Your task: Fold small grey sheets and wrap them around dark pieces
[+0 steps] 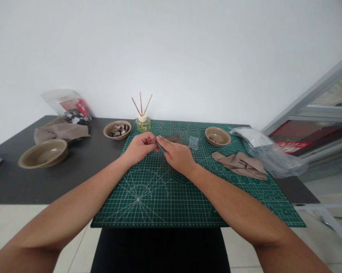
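Observation:
My left hand (144,146) is closed in a pinch, thumb and fingers together, above the middle of the green cutting mat (188,208). What it pinches is too small to make out. Touching its fingertips, my right hand (180,154) presses its fingers around a thin grey-blue piece (161,148). A flat brown piece (174,138) lies just behind the right hand, partly covered by it. Right of that, a small pale blue square (193,143) rests flat on the mat.
A bowl (117,137) of small dark and light pieces stands left of a reed diffuser (143,123). Another bowl (217,141), a brown cloth (244,165) and a plastic bag (273,153) are rightward. Far left are a large bowl (42,161), a cloth (61,131) and a clear jar (70,106).

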A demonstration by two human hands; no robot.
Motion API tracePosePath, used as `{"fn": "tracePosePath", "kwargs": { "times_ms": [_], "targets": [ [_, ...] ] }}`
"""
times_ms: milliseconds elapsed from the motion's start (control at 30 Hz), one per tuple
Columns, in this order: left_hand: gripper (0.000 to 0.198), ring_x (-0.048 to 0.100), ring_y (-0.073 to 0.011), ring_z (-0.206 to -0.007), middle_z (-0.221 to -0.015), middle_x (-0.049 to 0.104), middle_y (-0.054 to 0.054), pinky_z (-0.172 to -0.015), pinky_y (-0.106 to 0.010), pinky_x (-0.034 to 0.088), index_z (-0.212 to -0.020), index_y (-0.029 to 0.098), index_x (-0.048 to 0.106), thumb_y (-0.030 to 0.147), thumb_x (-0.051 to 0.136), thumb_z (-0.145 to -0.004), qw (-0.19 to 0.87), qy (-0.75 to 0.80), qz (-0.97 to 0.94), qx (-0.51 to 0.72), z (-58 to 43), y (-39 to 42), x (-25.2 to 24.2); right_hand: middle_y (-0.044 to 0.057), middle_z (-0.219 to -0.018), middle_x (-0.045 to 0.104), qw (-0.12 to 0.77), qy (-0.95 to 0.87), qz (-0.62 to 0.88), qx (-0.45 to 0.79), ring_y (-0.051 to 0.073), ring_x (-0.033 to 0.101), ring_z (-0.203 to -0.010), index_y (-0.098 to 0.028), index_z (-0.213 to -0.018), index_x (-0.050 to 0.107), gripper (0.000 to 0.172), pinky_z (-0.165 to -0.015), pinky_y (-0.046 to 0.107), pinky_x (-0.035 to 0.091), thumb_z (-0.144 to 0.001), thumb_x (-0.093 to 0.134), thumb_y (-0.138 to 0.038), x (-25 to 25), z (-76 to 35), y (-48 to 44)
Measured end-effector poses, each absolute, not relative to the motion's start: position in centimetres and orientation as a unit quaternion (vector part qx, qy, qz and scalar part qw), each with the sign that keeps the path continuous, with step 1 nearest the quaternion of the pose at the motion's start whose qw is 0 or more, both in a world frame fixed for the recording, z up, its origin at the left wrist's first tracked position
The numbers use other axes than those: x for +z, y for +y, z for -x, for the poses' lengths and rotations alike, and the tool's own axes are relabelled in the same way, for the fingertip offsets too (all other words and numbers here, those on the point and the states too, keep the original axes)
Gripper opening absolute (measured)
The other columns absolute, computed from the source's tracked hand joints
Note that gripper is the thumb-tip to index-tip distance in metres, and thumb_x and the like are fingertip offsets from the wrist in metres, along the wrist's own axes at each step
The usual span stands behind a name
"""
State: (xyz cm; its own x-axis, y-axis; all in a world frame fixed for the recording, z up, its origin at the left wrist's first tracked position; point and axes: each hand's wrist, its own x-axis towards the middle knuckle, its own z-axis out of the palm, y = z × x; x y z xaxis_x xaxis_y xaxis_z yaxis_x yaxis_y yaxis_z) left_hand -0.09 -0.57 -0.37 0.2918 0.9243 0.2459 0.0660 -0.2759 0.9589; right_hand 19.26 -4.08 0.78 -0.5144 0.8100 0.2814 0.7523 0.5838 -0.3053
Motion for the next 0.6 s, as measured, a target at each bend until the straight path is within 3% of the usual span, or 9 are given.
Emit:
{"fn": "tracePosePath", "kwargs": {
  "times_ms": [267, 600],
  "targets": [
    [0.028, 0.072, -0.0156, -0.063, -0.065, 0.072, 0.003, -0.068, -0.029, 0.058, -0.074, 0.018, 0.060, 0.028, 0.085, -0.068, 0.504, 0.371, -0.607, 0.490, 0.03, -0.56, -0.32, 0.004, -0.160, 0.050, 0.222, -0.859, 0.454, 0.079, 0.022, 0.065, -0.134, -0.022, -0.157, 0.049, 0.063, -0.108, 0.038, 0.058, -0.096, 0.049, -0.009, 0.79, -19.49, -3.92],
    [0.020, 0.068, -0.0131, -0.057, -0.060, 0.072, 0.001, -0.062, -0.024, 0.054, -0.073, 0.018, 0.061, 0.022, 0.080, -0.071, 0.503, 0.365, -0.625, 0.472, 0.09, -0.69, -0.12, 0.003, -0.160, 0.050, 0.229, -0.862, 0.446, 0.077, 0.023, 0.066, -0.132, -0.021, -0.157, 0.049, 0.064, -0.106, 0.040, 0.059, -0.094, 0.049, -0.009, 0.46, -19.36, -3.92]
  ]
}}
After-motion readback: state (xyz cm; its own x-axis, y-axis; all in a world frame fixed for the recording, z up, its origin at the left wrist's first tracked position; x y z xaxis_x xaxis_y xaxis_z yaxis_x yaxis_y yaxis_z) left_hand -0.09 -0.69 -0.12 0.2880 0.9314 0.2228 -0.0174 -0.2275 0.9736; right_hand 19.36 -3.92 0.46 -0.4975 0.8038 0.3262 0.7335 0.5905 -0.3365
